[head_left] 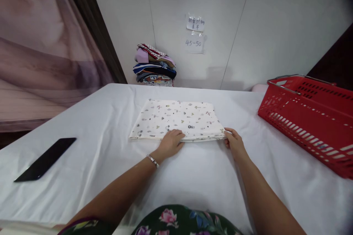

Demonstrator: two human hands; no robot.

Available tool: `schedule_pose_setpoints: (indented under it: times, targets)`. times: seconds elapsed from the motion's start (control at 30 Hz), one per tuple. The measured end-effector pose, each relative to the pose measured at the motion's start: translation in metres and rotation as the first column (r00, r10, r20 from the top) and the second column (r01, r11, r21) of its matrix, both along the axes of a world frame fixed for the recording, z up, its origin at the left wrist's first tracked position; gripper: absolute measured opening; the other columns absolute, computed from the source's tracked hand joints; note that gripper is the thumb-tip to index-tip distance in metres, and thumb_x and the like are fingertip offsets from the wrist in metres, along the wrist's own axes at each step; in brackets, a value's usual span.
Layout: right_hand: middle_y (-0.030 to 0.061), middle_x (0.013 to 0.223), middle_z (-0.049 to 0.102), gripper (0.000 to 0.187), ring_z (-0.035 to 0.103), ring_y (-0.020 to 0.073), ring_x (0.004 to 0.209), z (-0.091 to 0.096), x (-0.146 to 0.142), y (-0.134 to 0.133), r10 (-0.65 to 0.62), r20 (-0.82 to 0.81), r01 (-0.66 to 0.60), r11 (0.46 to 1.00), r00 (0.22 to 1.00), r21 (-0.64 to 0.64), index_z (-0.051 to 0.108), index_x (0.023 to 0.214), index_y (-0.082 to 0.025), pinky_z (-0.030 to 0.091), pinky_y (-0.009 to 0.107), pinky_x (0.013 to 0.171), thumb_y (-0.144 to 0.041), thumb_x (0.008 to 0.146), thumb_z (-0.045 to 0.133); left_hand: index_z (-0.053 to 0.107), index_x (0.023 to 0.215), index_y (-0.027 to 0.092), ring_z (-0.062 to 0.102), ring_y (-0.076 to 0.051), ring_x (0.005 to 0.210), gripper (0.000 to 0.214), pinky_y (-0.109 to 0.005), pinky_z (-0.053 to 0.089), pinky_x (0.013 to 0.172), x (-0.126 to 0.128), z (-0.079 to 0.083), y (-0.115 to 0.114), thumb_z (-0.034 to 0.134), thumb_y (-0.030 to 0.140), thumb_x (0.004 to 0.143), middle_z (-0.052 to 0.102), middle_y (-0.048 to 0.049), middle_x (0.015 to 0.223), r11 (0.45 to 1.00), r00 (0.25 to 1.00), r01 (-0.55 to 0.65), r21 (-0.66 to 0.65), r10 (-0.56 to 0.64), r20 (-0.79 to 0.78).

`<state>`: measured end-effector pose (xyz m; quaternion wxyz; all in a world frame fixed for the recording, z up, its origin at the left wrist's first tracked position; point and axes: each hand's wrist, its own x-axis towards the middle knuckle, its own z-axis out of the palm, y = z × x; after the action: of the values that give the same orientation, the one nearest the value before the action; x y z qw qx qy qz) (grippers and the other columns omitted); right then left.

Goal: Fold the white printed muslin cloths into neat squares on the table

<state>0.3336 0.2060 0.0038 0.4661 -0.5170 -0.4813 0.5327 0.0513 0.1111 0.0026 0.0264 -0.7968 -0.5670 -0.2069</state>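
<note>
White printed cloth (176,117), folded in layers, flat on the worktop (110,125) I'm looking at, right in front of both hands' fingers; most of it reaches away from them. Left hand (171,143): fingers (176,133) laid close together over the near edge, around mid-length, thumb just in front of the edge; can't tell if they grip. Right hand (234,142): fingers narrow, holding the cloth's near right corner. Cloth's left end sticks out past the left fingers. Bracelet (153,161) on the left wrist, behind those fingers.

Dark flat slab (45,159), phone-like, lying well left of the left fingers, a bit nearer the body. Red basket (311,110), metal handles, well right of the right fingers. Stack of folded fabrics (156,67) beyond the left fingers, past the worktop's far edge, against the wall (248,51). Two paper notes up there too, beyond the fingers; lower note (195,44) reads 45-50. Pinkish curtain (41,44) far off left.
</note>
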Motion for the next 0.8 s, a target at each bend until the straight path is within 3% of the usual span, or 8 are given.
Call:
schedule_pose_setpoints:
  times: [0.17,0.3,0.8]
  targets:
    - [-0.0080,0.047,0.046,0.048,0.036,0.0066,0.038,-0.003,0.001,0.001,-0.022,-0.117,0.017,0.999,0.993,-0.045,0.057,0.103,-0.021,0.025,0.018,0.037,-0.046,0.064,0.068,0.057,0.107,0.018,0.050,-0.022,0.100,0.039,-0.037,0.041,0.081,0.010,0.001,0.004,0.046,0.003,0.073,0.059,-0.0080,0.104,0.995,0.994,-0.091,-0.033,0.088,-0.067]
    - [-0.0083,0.046,0.045,0.050,0.038,0.0075,0.041,0.000,0.000,0.000,-0.027,-0.128,0.025,0.999,0.991,-0.020,0.056,0.108,-0.022,0.027,0.018,0.038,-0.045,0.065,0.068,0.058,0.106,0.019,0.050,-0.022,0.101,0.043,-0.038,0.041,0.081,0.010,-0.001,0.008,0.040,-0.002,0.073,0.060,-0.0079,0.104,0.990,0.989,-0.137,-0.019,0.136,-0.058]
    - [-0.0068,0.049,0.044,0.061,0.038,0.0072,0.044,0.002,0.006,-0.005,-0.033,-0.118,0.032,0.999,0.992,-0.012,0.057,0.118,-0.021,0.029,0.017,0.038,-0.040,0.062,0.073,0.061,0.097,0.018,0.051,-0.022,0.098,0.032,-0.035,0.040,0.079,-0.048,0.005,-0.012,0.043,0.001,0.076,0.062,-0.0068,0.101,0.950,0.944,-0.311,-0.002,0.309,-0.119]
